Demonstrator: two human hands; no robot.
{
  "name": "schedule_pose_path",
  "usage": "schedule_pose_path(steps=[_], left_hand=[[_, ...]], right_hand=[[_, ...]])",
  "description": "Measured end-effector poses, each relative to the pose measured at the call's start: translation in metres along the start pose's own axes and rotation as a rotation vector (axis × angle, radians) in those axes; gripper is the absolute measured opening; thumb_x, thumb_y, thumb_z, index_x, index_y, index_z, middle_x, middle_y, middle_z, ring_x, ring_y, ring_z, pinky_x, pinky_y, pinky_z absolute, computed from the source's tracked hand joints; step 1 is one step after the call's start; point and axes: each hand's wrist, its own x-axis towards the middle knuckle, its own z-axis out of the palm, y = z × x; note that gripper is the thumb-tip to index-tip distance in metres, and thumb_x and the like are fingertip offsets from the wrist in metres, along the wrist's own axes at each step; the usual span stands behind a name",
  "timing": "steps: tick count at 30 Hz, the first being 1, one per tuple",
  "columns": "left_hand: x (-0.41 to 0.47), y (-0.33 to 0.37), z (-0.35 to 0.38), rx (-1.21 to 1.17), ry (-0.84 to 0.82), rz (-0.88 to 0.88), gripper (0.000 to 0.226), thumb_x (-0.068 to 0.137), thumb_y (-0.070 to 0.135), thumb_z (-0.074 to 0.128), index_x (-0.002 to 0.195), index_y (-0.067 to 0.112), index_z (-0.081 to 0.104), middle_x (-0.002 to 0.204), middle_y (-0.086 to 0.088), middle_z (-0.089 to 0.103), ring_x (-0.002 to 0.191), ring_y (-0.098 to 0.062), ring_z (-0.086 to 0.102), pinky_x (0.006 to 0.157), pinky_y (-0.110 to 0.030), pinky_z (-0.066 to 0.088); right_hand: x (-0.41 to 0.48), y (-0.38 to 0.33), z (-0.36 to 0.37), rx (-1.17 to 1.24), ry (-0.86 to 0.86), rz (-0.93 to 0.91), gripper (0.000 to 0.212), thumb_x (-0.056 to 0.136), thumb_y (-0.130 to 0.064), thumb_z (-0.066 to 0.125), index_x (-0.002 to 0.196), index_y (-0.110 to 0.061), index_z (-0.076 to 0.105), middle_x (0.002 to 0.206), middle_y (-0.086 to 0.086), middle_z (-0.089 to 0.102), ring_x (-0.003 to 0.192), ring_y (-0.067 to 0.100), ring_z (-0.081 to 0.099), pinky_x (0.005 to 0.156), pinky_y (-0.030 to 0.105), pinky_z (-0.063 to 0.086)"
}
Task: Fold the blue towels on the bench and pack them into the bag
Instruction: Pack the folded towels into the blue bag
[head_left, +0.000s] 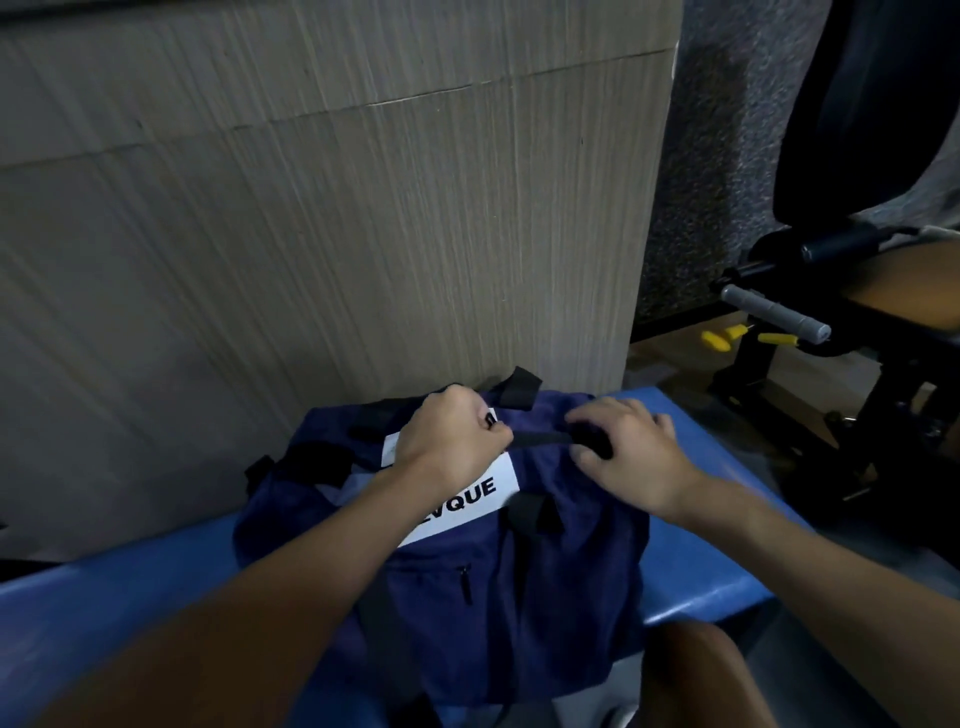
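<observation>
Centre frame, on bench (701, 571): bag (519, 597) zip being worked; left hand (452, 439) clenched on pull (491, 419), right hand (631, 460) pinching zip strip (540, 439); counter-tension likely needed next.

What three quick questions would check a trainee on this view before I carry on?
1. True or false: the navy fabric duffel bag lies on the blue padded bench.
2. What do the left hand and the right hand both grip? A) the white label B) the black strip across the bag's top C) the bench edge
3. On which of the person's sides does the black gym machine stand?
Key: 1 true; 2 B; 3 the right.
</observation>
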Motion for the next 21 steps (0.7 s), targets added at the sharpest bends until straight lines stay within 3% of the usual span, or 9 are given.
schedule_pose_path(steps=[4, 8, 10, 14, 17, 21], left_hand=[[-0.005, -0.003, -0.012, -0.021, 0.007, 0.013, 0.027, 0.072, 0.032, 0.060, 0.072, 0.006, 0.064, 0.069, -0.010, 0.068, 0.069, -0.032, 0.067, 0.062, -0.043, 0.058], [-0.010, -0.031, -0.036, 0.079, 0.063, -0.045, 0.021, 0.075, 0.027, 0.059, 0.068, 0.007, 0.060, 0.062, -0.004, 0.064, 0.064, -0.024, 0.063, 0.058, -0.033, 0.051], [-0.010, -0.051, -0.050, 0.083, 0.103, -0.073, 0.023, 0.075, 0.026, 0.061, 0.065, 0.005, 0.058, 0.063, -0.008, 0.063, 0.066, -0.027, 0.063, 0.059, -0.036, 0.051], [-0.013, -0.069, -0.064, 0.092, 0.117, -0.011, 0.026, 0.077, 0.025, 0.062, 0.072, 0.000, 0.062, 0.070, -0.014, 0.067, 0.070, -0.029, 0.066, 0.062, -0.042, 0.055], [-0.017, -0.075, -0.070, 0.125, 0.124, -0.026, 0.026, 0.081, 0.025, 0.060, 0.068, 0.002, 0.060, 0.066, -0.011, 0.064, 0.067, -0.027, 0.064, 0.059, -0.038, 0.052], [-0.019, -0.104, -0.096, 0.237, 0.151, -0.128, 0.028, 0.083, 0.028, 0.058, 0.059, 0.014, 0.052, 0.063, -0.002, 0.058, 0.062, -0.021, 0.059, 0.048, -0.026, 0.034]], right_hand=[[0.009, -0.030, 0.008, -0.122, 0.046, -0.181, 0.014, 0.093, -0.032, 0.052, 0.103, -0.032, 0.062, 0.112, -0.011, 0.059, 0.114, 0.016, 0.047, 0.092, 0.041, 0.030], [0.012, -0.020, 0.004, -0.199, 0.034, -0.038, 0.012, 0.094, -0.026, 0.048, 0.088, -0.030, 0.056, 0.104, -0.007, 0.061, 0.108, 0.019, 0.050, 0.088, 0.041, 0.030], [0.012, -0.017, 0.006, -0.221, 0.025, 0.013, 0.010, 0.091, -0.025, 0.047, 0.091, -0.030, 0.055, 0.107, -0.006, 0.061, 0.109, 0.021, 0.049, 0.087, 0.040, 0.028], [0.012, -0.040, 0.016, -0.187, 0.037, -0.145, 0.031, 0.091, -0.035, 0.051, 0.121, -0.033, 0.057, 0.121, -0.011, 0.057, 0.116, 0.017, 0.045, 0.097, 0.039, 0.027], [0.016, -0.045, 0.020, -0.247, 0.048, -0.169, 0.024, 0.097, -0.032, 0.046, 0.115, -0.031, 0.061, 0.118, -0.010, 0.059, 0.112, 0.016, 0.046, 0.095, 0.036, 0.026], [0.018, -0.041, 0.021, -0.245, 0.047, -0.126, 0.022, 0.098, -0.030, 0.046, 0.112, -0.028, 0.062, 0.116, -0.008, 0.060, 0.111, 0.017, 0.048, 0.094, 0.035, 0.024]])
